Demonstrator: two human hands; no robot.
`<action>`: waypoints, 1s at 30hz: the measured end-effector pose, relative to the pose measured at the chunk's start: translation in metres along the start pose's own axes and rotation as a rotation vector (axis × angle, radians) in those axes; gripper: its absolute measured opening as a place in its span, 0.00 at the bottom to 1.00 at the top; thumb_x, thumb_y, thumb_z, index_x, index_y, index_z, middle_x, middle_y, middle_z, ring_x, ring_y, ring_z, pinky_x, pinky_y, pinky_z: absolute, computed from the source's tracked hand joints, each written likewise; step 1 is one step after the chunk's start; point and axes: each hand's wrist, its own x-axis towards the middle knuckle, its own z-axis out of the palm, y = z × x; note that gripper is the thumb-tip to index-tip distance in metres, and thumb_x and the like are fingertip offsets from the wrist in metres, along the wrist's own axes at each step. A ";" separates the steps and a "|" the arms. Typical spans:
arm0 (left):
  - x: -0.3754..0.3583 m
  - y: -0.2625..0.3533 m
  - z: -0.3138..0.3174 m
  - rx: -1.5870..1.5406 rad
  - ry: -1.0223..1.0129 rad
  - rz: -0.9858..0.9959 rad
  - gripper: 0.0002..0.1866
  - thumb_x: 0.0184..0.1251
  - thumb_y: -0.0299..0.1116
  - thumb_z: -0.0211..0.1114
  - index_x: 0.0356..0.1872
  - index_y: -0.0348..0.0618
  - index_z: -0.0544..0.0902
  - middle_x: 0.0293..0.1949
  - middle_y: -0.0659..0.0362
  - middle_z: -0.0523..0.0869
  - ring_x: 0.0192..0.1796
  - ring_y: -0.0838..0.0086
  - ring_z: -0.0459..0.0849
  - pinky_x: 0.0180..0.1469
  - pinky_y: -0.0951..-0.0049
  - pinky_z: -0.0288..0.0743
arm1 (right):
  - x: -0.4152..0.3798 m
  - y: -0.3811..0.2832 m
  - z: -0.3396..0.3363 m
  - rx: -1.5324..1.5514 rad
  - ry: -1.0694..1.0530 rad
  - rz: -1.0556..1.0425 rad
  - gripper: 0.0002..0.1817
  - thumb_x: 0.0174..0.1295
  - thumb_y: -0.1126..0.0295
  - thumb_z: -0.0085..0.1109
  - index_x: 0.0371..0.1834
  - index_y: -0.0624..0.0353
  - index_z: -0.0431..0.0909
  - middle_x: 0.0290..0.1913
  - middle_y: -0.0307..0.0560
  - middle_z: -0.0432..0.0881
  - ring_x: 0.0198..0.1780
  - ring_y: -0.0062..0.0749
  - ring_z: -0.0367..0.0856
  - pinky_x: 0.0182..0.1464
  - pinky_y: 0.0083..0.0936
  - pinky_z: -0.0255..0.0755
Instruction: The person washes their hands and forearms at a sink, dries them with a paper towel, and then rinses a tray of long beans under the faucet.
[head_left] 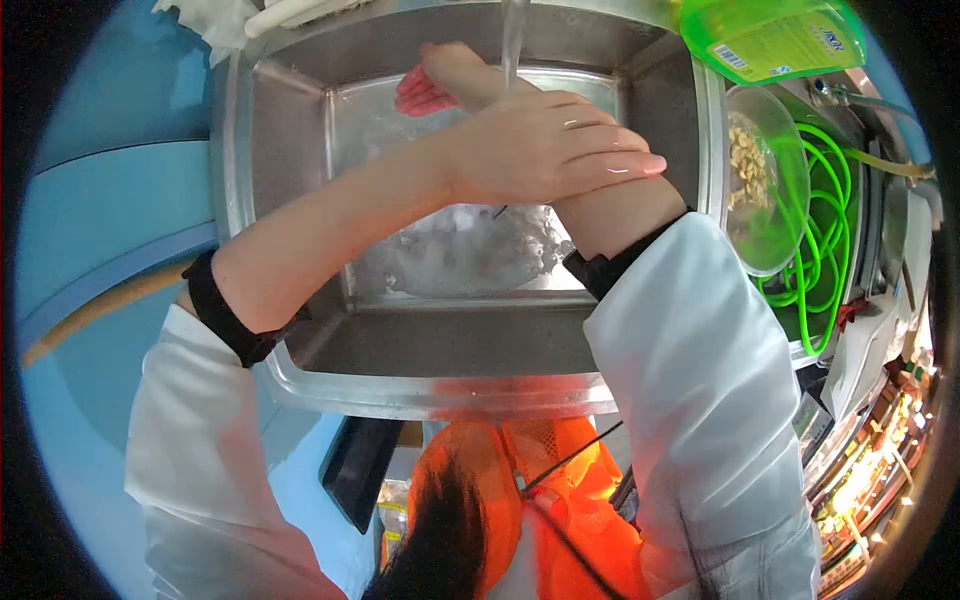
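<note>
Over the stainless-steel sink (pixel 490 392), left hand (pixel 560 148) lies nearly flat across the right forearm (pixel 625 212): fingers straight, side by side, thumb hidden. Right hand (pixel 448 76) is out near the sink's far wall, partly covered, pink palm side showing; no object visible in it, can't tell how far the fingers spread. Forearm should handle soft over firm bone, not fragile, but slick: skin shines wet and a water stream (pixel 513 45) falls beside it. Best hold is a broad palm wrap between wrist and black cuff (pixel 602 272); fingertips alone would likely slide.

Containers: sink has cloudy, splashing water on its floor, maybe suds, can't confirm. Right of sink, clear plastic bowl (pixel 778 250) with pale chopped pieces (pixel 748 165), type unclear; bright green hose (pixel 838 225) coils beside it. At sink's far right corner, green soap bottle (pixel 770 35); fill level unreadable.
</note>
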 end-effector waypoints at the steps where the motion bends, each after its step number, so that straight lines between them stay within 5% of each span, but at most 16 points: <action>1: 0.006 0.006 -0.005 -0.006 -0.040 0.016 0.32 0.40 0.30 0.67 0.54 0.45 0.70 0.51 0.55 0.77 0.52 0.60 0.78 0.52 0.65 0.72 | -0.004 0.000 0.002 -0.109 0.008 -0.033 0.27 0.67 0.56 0.37 0.31 0.71 0.78 0.32 0.61 0.81 0.35 0.47 0.82 0.41 0.33 0.79; 6: 0.035 0.027 -0.035 -0.302 -0.491 -0.241 0.37 0.38 0.33 0.69 0.57 0.46 0.68 0.50 0.55 0.78 0.52 0.60 0.77 0.53 0.64 0.72 | -0.034 0.012 0.025 -1.016 -0.058 -0.311 0.27 0.67 0.57 0.35 0.30 0.71 0.78 0.32 0.61 0.81 0.34 0.46 0.83 0.40 0.34 0.79; 9: 0.039 0.027 -0.036 -0.427 -0.669 -0.406 0.38 0.38 0.34 0.70 0.58 0.46 0.68 0.50 0.55 0.78 0.53 0.60 0.77 0.52 0.64 0.72 | -0.050 0.018 0.030 -1.262 -0.039 -0.423 0.27 0.67 0.58 0.35 0.30 0.71 0.78 0.32 0.62 0.81 0.34 0.46 0.83 0.39 0.34 0.79; 18: 0.029 0.034 -0.022 -0.489 -0.545 -0.470 0.38 0.38 0.35 0.71 0.57 0.46 0.69 0.50 0.55 0.77 0.54 0.61 0.76 0.52 0.63 0.73 | -0.037 0.042 0.020 -1.488 0.143 -0.574 0.26 0.66 0.60 0.33 0.28 0.71 0.78 0.32 0.62 0.81 0.33 0.46 0.83 0.36 0.35 0.79; 23: -0.003 0.042 -0.005 -0.091 -0.094 -0.107 0.32 0.41 0.36 0.70 0.53 0.47 0.72 0.51 0.55 0.77 0.53 0.62 0.76 0.51 0.63 0.73 | -0.038 0.016 0.033 -0.969 -0.092 -0.141 0.27 0.68 0.58 0.34 0.30 0.72 0.77 0.38 0.62 0.80 0.36 0.46 0.83 0.40 0.36 0.79; 25: -0.010 0.037 0.001 0.111 0.070 0.117 0.28 0.43 0.37 0.69 0.50 0.47 0.74 0.52 0.55 0.76 0.53 0.62 0.76 0.51 0.63 0.73 | -0.032 0.013 0.033 -0.315 -0.106 0.089 0.23 0.67 0.57 0.37 0.36 0.67 0.78 0.39 0.59 0.80 0.39 0.42 0.82 0.42 0.33 0.78; 28: -0.024 -0.002 -0.006 0.170 -0.054 0.206 0.25 0.45 0.36 0.64 0.49 0.47 0.76 0.50 0.57 0.78 0.48 0.64 0.79 0.46 0.65 0.74 | -0.036 0.003 0.024 0.342 -0.186 0.204 0.20 0.64 0.59 0.41 0.38 0.63 0.78 0.38 0.55 0.80 0.40 0.39 0.81 0.43 0.31 0.76; 30: -0.049 -0.033 -0.028 -0.177 -0.288 -0.652 0.21 0.44 0.33 0.65 0.45 0.46 0.78 0.42 0.56 0.82 0.46 0.63 0.80 0.46 0.67 0.74 | -0.059 -0.005 0.012 0.421 -0.331 0.123 0.17 0.62 0.61 0.43 0.37 0.63 0.78 0.37 0.53 0.80 0.39 0.37 0.81 0.43 0.31 0.75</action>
